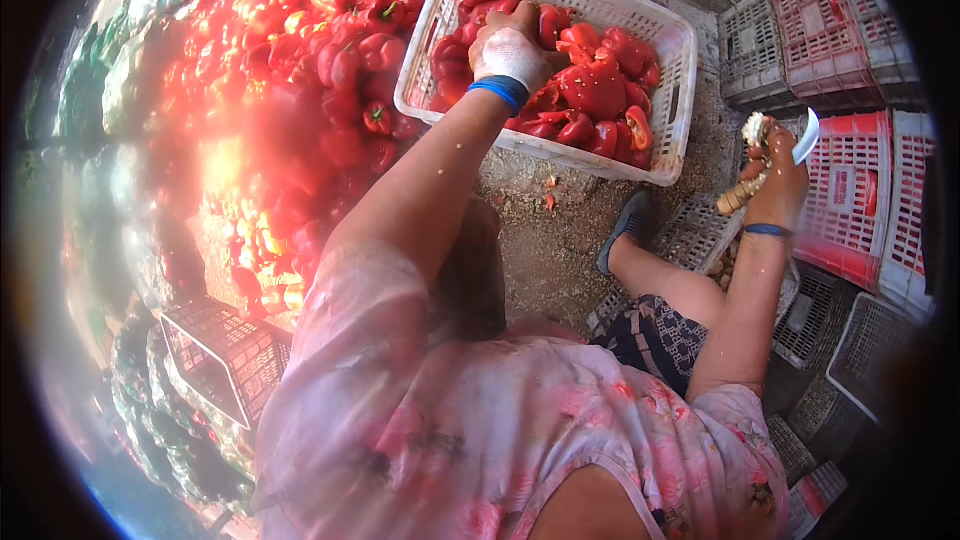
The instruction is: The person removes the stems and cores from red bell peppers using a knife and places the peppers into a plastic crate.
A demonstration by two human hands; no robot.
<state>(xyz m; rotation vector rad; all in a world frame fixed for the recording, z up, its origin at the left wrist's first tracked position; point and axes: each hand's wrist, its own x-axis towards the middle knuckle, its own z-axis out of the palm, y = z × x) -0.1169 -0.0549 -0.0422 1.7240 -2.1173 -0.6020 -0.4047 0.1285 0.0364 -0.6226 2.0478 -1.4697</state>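
My left hand, in a white wrap with a blue wristband, reaches into a white plastic basket of cut red peppers. Its fingers curl over one red pepper near the basket's middle. My right hand is raised at the right, apart from the basket. It grips a knife with a wooden handle and a curved blade pointing up. A pale pepper core is pinched at its fingertips beside the blade.
A big pile of whole red peppers fills the left. Red crates and grey crates stack at the right, a dark crate sits lower left. My foot in a grey shoe rests on the dirt floor by the basket.
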